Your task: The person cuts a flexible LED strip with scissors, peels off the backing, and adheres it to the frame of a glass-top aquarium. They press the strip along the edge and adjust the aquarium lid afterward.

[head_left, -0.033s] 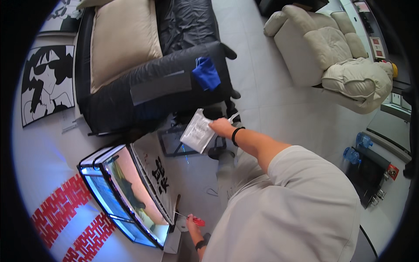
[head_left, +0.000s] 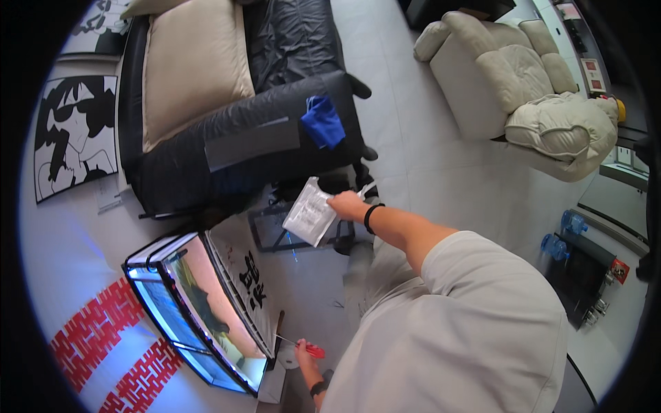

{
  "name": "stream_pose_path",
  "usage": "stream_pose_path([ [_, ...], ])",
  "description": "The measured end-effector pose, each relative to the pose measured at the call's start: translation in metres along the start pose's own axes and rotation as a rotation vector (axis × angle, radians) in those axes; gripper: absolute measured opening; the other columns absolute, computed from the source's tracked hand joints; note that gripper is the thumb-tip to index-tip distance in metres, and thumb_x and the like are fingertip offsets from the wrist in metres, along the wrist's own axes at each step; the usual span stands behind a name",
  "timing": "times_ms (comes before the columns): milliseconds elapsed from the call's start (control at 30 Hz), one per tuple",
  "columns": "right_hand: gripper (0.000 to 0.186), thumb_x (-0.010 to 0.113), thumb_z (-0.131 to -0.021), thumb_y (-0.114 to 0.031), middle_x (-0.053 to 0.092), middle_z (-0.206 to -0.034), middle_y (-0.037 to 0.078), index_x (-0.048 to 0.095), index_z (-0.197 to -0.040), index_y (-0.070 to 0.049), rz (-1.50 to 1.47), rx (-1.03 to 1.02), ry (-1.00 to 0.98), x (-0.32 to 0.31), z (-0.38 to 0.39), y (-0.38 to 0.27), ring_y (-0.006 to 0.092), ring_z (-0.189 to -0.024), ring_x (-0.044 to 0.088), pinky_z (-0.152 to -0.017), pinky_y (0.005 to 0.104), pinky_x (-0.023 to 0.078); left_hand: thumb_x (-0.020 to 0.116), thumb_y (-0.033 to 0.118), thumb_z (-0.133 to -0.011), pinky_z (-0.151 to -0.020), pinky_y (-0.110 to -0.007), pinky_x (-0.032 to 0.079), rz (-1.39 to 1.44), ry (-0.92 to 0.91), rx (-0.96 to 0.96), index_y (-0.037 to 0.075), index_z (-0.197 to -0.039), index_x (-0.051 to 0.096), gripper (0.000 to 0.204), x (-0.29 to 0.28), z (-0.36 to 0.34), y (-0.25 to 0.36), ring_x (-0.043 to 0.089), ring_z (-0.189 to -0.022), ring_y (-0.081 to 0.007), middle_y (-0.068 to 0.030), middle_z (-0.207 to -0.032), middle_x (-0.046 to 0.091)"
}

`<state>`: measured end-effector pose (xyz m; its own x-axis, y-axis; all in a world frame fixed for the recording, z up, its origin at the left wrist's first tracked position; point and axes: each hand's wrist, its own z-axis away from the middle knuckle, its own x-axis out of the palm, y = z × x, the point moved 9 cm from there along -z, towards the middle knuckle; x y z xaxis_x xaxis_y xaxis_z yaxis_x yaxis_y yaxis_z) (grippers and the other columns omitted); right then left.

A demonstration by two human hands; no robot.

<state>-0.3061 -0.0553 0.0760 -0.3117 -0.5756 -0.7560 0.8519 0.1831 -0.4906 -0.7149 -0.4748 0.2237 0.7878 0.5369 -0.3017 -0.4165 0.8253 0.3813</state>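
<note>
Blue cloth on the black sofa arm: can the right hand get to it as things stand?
Probably yes. The right hand grips a white plastic packet just below the blue cloth, with nothing between them; only the packet occupies its fingers.

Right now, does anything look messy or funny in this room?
A little. A blue cloth is draped over the arm of the black sofa, and a grey patch sits on that arm like a repair. Nothing looks spilled. The right hand holds a white packet; the left hand holds a red-handled tool.

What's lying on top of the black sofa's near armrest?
A crumpled blue cloth lies on the black sofa armrest, beside a grey rectangular patch. Whatever sits beneath the cloth is covered.
</note>
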Motion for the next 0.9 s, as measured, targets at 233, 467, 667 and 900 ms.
stream_pose_path([
  [233, 0.023, 0.055, -0.082, -0.018, 0.070, -0.089, 0.024, 0.068, -0.091, -0.001, -0.374, 0.246, 0.062, -0.040, 0.067, 0.074, 0.0423, -0.087, 0.067, -0.077, 0.0520, 0.054, 0.058, 0.011, -0.098, -0.065, -0.036, 0.054, -0.066, -0.297, 0.096, 0.008, -0.116, 0.049, 0.021, 0.152, 0.027, 0.019, 0.058, -0.072, -0.0179, -0.0053, -0.088, 0.056],
  [467, 0.025, 0.055, -0.087, -0.023, 0.069, -0.093, 0.024, 0.068, -0.090, -0.002, -0.424, 0.694, 0.319, -0.056, 0.278, 0.281, 0.0437, -0.090, 0.065, -0.079, 0.0513, 0.052, 0.065, 0.019, -0.093, -0.058, -0.034, 0.051, -0.519, -0.450, 0.165, 0.007, -0.114, 0.052, 0.028, 0.215, -0.004, -0.045, 0.058, -0.065, -0.0176, -0.0038, -0.078, 0.056],
  [667, 0.030, 0.057, -0.084, -0.021, 0.069, -0.099, 0.027, 0.071, -0.096, 0.002, -0.458, 1.115, 0.325, -0.061, 0.440, 0.409, 0.0442, -0.095, 0.066, -0.083, 0.0504, 0.053, 0.069, 0.027, -0.089, -0.055, -0.033, 0.050, -1.190, -0.489, 0.188, 0.006, -0.109, 0.058, 0.031, 0.274, -0.017, -0.093, 0.060, -0.065, -0.0179, -0.0059, -0.077, 0.059],
  [900, 0.028, 0.058, -0.084, -0.022, 0.071, -0.103, 0.020, 0.073, -0.104, -0.007, -0.426, 0.980, 0.417, -0.156, 0.393, 0.508, 0.0399, -0.102, 0.065, -0.088, 0.0478, 0.051, 0.071, 0.032, -0.087, -0.053, -0.034, 0.050, -1.249, -0.565, 0.164, 0.003, -0.111, 0.060, 0.039, 0.473, 0.017, -0.036, 0.061, -0.063, -0.0184, -0.0093, -0.079, 0.063],
])
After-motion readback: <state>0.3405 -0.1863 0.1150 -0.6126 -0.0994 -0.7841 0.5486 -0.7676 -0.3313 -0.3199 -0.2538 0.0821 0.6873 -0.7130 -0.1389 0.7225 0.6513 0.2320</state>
